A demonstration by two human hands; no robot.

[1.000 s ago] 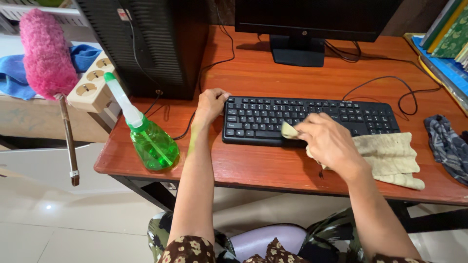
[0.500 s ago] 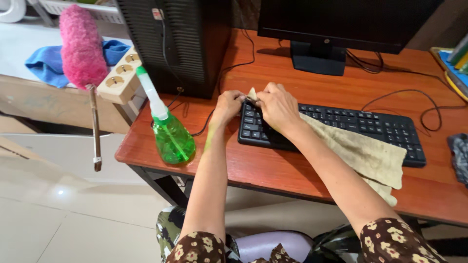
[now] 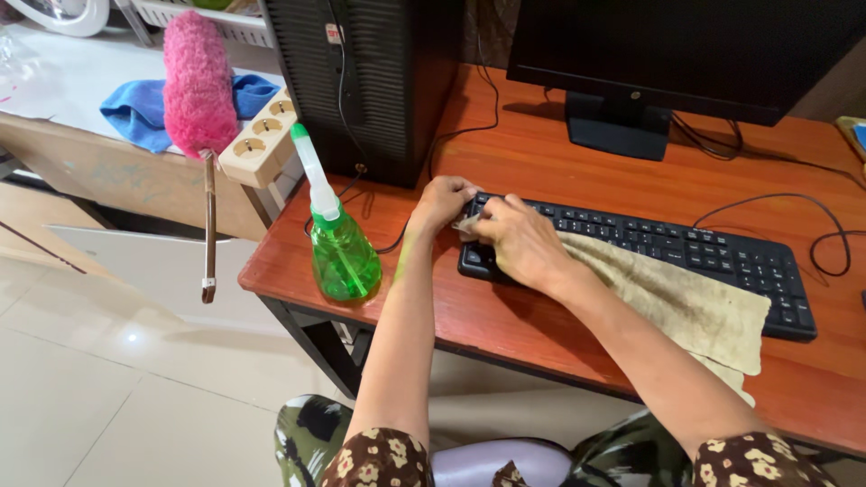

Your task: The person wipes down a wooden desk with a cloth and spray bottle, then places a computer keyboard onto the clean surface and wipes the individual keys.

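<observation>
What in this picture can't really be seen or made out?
Head view only:
- Left end of the keyboard: covered by the right hand and the beige cloth.
- Left hand: its fingertips hide behind the keyboard's corner.
- Monitor: top cut off by the frame edge.
- Computer tower: top cut off too.
- Keyboard key markings: too small to tell.

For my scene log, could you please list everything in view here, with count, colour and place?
keyboard: 1, black, on desk, front centre
cloth: 1, beige, draped over keyboard
spray bottle: 1, green, desk's left corner
desk: 1, reddish wood
monitor: 1, black, back right
computer tower: 1, black, back left
power strip: 1, cream, left of desk
duster: 1, pink, beside strip
blue cloth: 1, behind duster
left hand: on keyboard's left end
right hand: pressing cloth onto keys
</observation>
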